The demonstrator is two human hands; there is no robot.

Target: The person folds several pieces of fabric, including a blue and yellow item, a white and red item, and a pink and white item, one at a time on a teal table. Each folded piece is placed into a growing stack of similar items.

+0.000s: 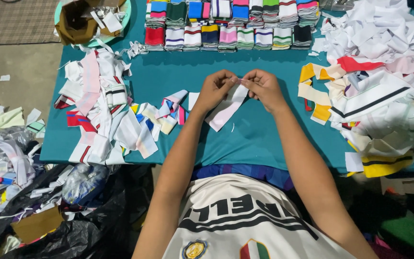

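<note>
We pinch the top edge of a white and pink fabric strip (pixel 226 109) between our left hand (pixel 215 89) and right hand (pixel 263 88), its lower end resting on the teal worktop (pixel 245 139). Loose strips (pixel 106 110) lie left, folded stacks (pixel 226 24) beyond.

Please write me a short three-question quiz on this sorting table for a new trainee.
1. True or false: both hands hold the same strip of cloth.
2. Where do the neatly folded stacks lie: A) along the table's far edge, B) on the floor, C) in the person's lap?
3. What colour is the table cover?

Key:
1. True: the left hand and the right hand pinch the top of one white and pink strip.
2. A.
3. Teal.
</note>
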